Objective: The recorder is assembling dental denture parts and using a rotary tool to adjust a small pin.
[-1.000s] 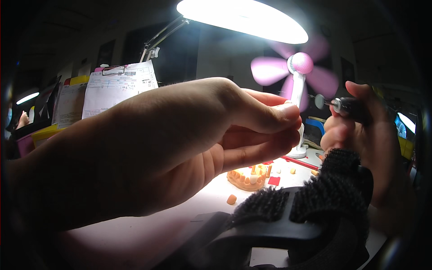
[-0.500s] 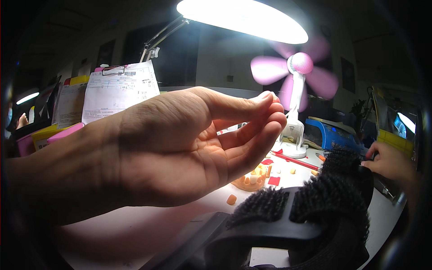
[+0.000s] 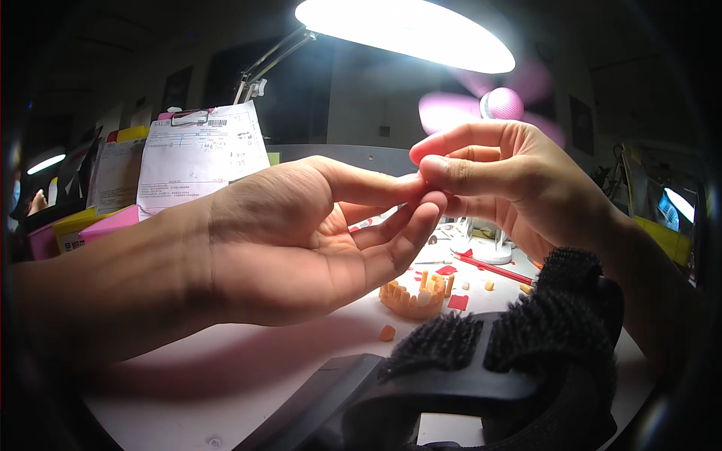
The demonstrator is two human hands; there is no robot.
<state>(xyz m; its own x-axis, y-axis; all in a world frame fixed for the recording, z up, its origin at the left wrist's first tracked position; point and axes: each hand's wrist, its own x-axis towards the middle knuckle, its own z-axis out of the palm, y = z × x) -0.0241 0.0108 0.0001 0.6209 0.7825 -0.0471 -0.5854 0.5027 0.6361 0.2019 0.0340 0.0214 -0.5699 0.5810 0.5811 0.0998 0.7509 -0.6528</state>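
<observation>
My left hand (image 3: 301, 233) comes in from the left, palm up, thumb and fingertips pinched together. Against those tips, my right hand (image 3: 519, 177) closes its thumb and fingers from the right. Whatever lies between the fingertips is hidden or too small to name. Below the hands, an orange-tan dental model (image 3: 412, 302) stands on the white table (image 3: 248, 376), with pegs and teeth rising from it. In front of it is a small loose orange-tan piece (image 3: 387, 333). Tiny tooth-like pieces (image 3: 489, 286) and red squares (image 3: 458, 302) lie to its right.
A black frame with bristles (image 3: 481, 361) fills the near right. Behind the model lie a red pencil (image 3: 492, 267) and a pink fan (image 3: 504, 104) on a white stand. A bright lamp (image 3: 406, 34) hangs overhead. Papers on a clipboard (image 3: 195, 158) stand at left beside coloured boxes (image 3: 105, 223).
My right hand has come up from the far right side to meet the left fingertips. The left hand has shifted slightly left, showing more of the dental model.
</observation>
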